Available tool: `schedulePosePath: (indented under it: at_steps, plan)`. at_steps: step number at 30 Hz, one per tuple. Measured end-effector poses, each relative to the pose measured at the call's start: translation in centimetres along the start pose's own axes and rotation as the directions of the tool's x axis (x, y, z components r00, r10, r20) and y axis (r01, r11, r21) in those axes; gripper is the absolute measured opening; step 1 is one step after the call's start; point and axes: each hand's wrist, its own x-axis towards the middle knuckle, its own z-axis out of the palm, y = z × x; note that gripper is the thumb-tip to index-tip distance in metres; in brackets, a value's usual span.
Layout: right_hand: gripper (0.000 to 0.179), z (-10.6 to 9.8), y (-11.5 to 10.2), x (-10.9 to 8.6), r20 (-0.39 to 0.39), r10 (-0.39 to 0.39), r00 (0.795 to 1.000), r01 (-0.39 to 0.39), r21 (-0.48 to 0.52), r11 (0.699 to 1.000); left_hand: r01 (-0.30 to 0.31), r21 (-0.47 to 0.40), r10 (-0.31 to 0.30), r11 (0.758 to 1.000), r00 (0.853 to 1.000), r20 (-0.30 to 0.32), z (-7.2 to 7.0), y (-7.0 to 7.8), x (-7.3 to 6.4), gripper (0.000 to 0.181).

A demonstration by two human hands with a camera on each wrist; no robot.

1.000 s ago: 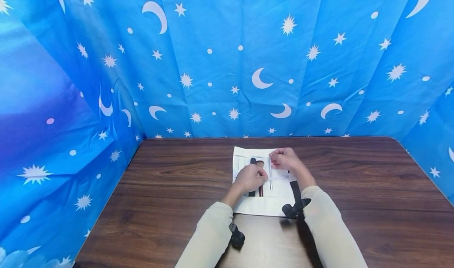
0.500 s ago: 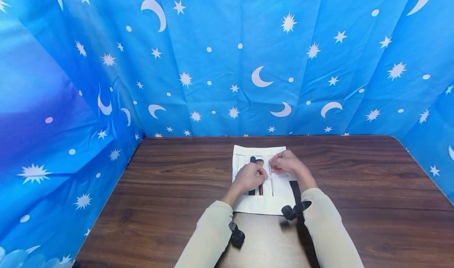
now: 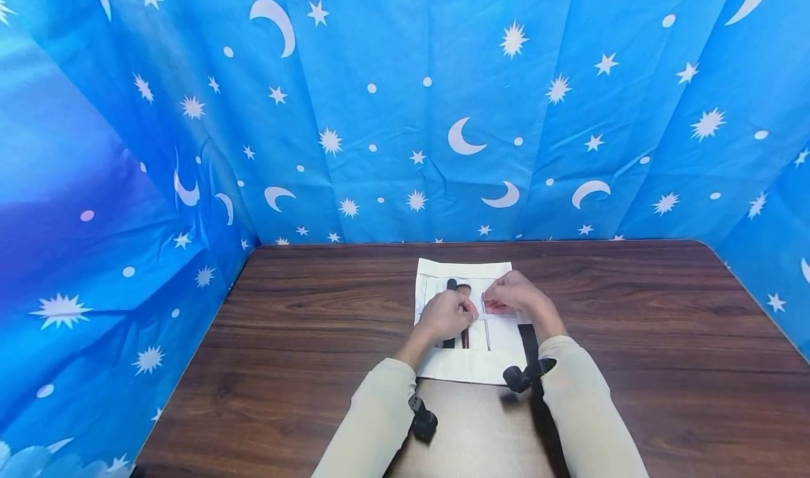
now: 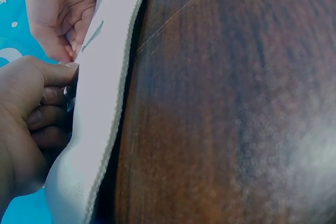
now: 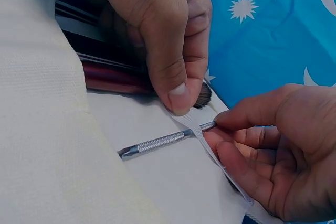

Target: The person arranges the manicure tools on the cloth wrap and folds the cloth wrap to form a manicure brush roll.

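Observation:
A white fabric case [image 3: 471, 369] lies unfolded on the table. My left hand [image 3: 445, 315] pinches its white elastic band [image 5: 193, 124] between thumb and finger, lifting it a little. With thumb and fingertips, my right hand [image 3: 511, 294] grips the far end of a slim silver tool with a knurled grip [image 5: 160, 142]. The band crosses over this tool, and its near tip is right at the edge of the case's front flap. Beside it lies a makeup brush with a dark red handle [image 5: 115, 78], partly covered by my left hand. A black-handled item [image 3: 451, 285] is left of the brush.
The brown wooden table [image 3: 316, 323] extends to both sides of the case. A blue curtain with moons and stars [image 3: 392, 112] hangs behind it. Black wrist cameras, such as the right one [image 3: 519, 378], sit just above the tabletop.
The silver tool has slid toward the near flap, under the band. My right hand has come slightly nearer with it, while my left hand has stayed on the band.

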Motion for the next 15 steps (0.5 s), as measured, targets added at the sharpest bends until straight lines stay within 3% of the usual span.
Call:
schedulePosePath:
  at_steps: [5,15]
  plan:
    - [0.01,0.05,0.06,0.06,-0.009,0.015,1.0,-0.015,0.019,1.0,-0.01,0.003,0.01,1.0,1.0,-0.003,0.05,-0.05,-0.09,0.01]
    - [0.011,0.06,0.02,0.35,-0.034,0.021,0.999,-0.022,-0.041,0.999,-0.019,0.002,0.019,1.0,1.0,-0.008,0.04,-0.13,-0.06,0.011]
